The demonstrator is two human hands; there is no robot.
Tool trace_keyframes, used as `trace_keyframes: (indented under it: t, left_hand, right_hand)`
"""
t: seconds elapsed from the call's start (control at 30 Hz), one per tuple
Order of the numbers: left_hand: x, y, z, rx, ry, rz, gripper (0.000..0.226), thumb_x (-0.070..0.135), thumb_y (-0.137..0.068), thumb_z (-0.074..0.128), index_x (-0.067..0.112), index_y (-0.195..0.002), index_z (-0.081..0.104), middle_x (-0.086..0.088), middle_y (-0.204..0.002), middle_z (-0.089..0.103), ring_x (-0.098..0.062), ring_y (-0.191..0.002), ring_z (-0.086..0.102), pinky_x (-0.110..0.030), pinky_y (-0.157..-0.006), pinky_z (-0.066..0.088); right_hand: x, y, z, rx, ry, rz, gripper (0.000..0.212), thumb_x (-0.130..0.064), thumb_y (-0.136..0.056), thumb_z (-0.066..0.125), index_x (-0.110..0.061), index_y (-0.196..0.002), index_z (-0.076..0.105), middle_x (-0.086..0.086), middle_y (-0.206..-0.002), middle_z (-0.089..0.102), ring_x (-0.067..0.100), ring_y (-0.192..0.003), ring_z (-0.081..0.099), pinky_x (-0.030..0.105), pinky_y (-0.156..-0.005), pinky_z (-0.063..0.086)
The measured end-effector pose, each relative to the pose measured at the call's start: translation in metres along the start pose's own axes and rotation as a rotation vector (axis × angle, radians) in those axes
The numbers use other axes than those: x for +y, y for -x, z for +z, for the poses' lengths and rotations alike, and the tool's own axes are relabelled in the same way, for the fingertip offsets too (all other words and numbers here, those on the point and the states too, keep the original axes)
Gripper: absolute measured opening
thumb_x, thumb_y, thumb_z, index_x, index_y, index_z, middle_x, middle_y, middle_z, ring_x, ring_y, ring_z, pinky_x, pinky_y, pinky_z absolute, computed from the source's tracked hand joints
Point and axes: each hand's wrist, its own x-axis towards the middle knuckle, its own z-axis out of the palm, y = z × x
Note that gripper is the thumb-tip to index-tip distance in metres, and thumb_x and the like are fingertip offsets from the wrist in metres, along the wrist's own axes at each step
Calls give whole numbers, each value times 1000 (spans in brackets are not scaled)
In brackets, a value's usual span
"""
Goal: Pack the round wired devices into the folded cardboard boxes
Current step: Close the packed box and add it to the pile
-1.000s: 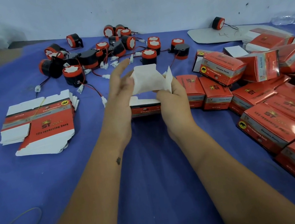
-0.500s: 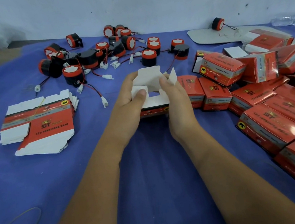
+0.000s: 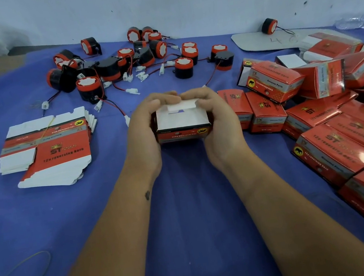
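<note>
Gripping one red box (image 3: pixel 182 123) with my left hand (image 3: pixel 144 129) and right hand (image 3: pixel 219 119), fingers curled over white flaps; box contents hidden.

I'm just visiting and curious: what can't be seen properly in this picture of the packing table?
Head view only:
- Inside of the small red-and-white cardboard box: hidden by its white flaps and by the left hand and right hand gripping it.
- Pile of folded red cardboard boxes: cut off by the right edge.
- Clear plastic bottle: cut off at the right edge, blurred.
</note>
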Motion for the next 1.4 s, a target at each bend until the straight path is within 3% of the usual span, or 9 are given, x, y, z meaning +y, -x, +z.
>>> trace_keyframes:
  t: [0.27,0.47,0.67,0.77,0.87,0.97,1.07,1.2,1.4]
  left_hand:
    - [-4,-3,3,92,-232,84,47,-4,-90,51,40,-105,61,4,-84,62,-10,-79,64,-22,-64,53]
    - [-3,-2,5,136,-54,-91,26,40,-98,42,42,-103,68,5,-112,69,-10,-101,65,-29,-86,52]
    - [-15,-12,-11,166,-1179,96,51,3,-99,35,9,-149,32,-20,-120,53,-32,-105,49,-40,-85,40]
    - [-13,-10,-19,144,-1042,72,44,26,-104,34,16,-147,39,-11,-117,57,-30,-106,53,-34,-81,41]
    - [0,-10,-13,162,-467,-155,49,63,-93,44,35,-128,61,3,-128,65,-22,-119,60,-38,-102,46]
    - [-4,-11,-15,117,-120,-258,60,50,-82,65,48,-139,44,8,-124,67,-16,-111,67,-44,-103,48]
    - [-14,-14,-17,217,-181,-232,102,42,-67,80,32,-153,24,4,-128,64,-16,-115,64,-42,-103,49]
    - [-19,-23,-22,500,-268,-51,57,24,-79,80,17,-129,55,7,-113,67,-5,-100,66,-19,-77,54]
    - [-25,-25,-23,500,-317,24,57,16,-74,82,27,-116,45,17,-104,58,19,-77,57,-2,-61,44]
  right_hand:
    - [2,-1,2,111,237,-19,33,9,-86,54,-20,-102,58,8,-104,60,18,-86,64,27,-64,53]
    - [4,-2,4,181,249,21,23,-22,-98,43,-28,-90,64,-6,-95,63,10,-88,58,22,-68,50]
    - [10,2,-3,204,886,-110,28,-54,-96,28,-42,-99,53,-16,-96,59,1,-91,54,32,-76,46]
    - [9,2,-4,194,733,-121,18,-42,-99,42,-38,-97,59,-16,-91,60,-2,-83,53,23,-71,43]
    - [6,2,-2,170,556,-168,14,-18,-97,53,-22,-104,64,-6,-108,62,3,-95,55,17,-80,45]
    - [6,4,3,53,556,-239,23,-10,-88,56,-15,-110,59,8,-117,57,15,-105,56,24,-88,49]
    - [10,3,12,51,484,-163,16,-15,-92,52,-14,-108,56,6,-107,60,17,-99,58,26,-86,49]
    - [13,-26,13,204,671,-28,20,-23,-100,45,-19,-119,50,-8,-118,51,-2,-90,51,22,-75,39]
    - [16,-86,8,144,1341,192,51,-7,-95,40,-13,-145,32,20,-156,9,39,-141,19,48,-108,32]
